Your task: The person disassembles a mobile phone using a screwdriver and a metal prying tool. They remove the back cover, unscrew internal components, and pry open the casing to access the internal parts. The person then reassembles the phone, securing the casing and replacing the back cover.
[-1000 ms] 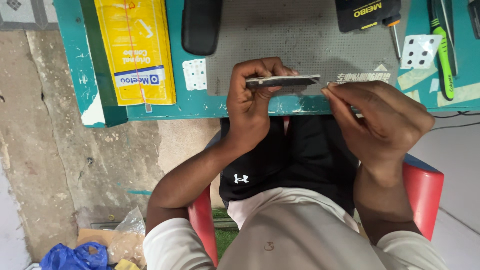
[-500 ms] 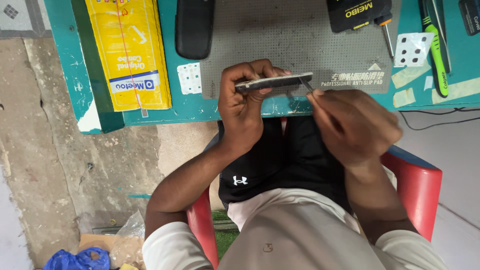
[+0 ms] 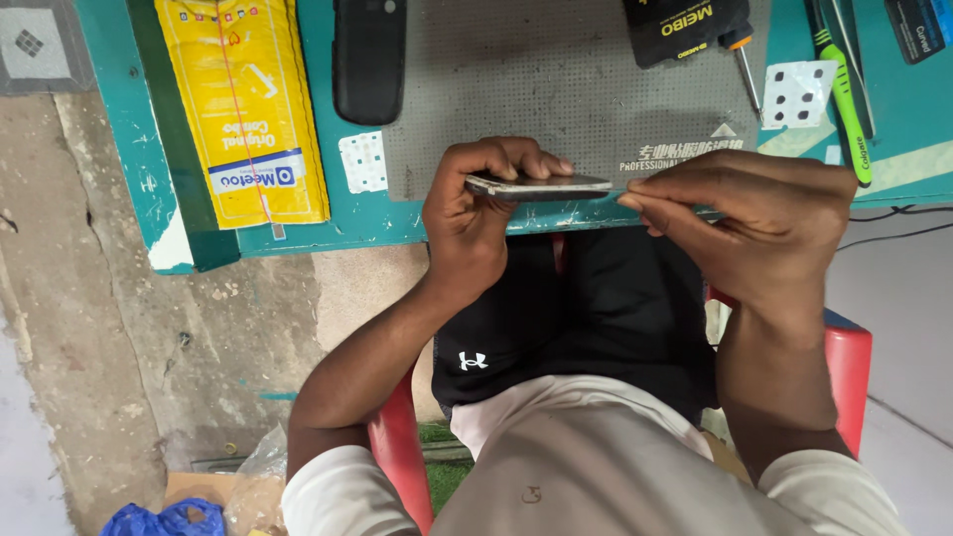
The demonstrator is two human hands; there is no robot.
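My left hand (image 3: 467, 213) grips a slim silver phone (image 3: 541, 186) by its left end and holds it edge-on, level, over the front edge of the teal table (image 3: 347, 223). My right hand (image 3: 764, 218) is just to its right. Its thumb and fingers are pinched tight together, and the tips touch the phone's right end. Whatever may be between those fingertips is hidden. Both hands hover above my lap, over the near edge of a grey perforated work mat (image 3: 556, 79).
On the table lie a yellow packet (image 3: 243, 109), a black oblong device (image 3: 369, 60), a black box (image 3: 685, 25), a white dotted card (image 3: 799, 94) and a green-handled screwdriver (image 3: 846, 99). I sit on a red chair (image 3: 849, 367). A blue bag (image 3: 169, 518) lies on the concrete floor.
My right hand has come in from the right, and its pinched fingertips now meet the phone's right end. My left hand has held the phone nearly still.
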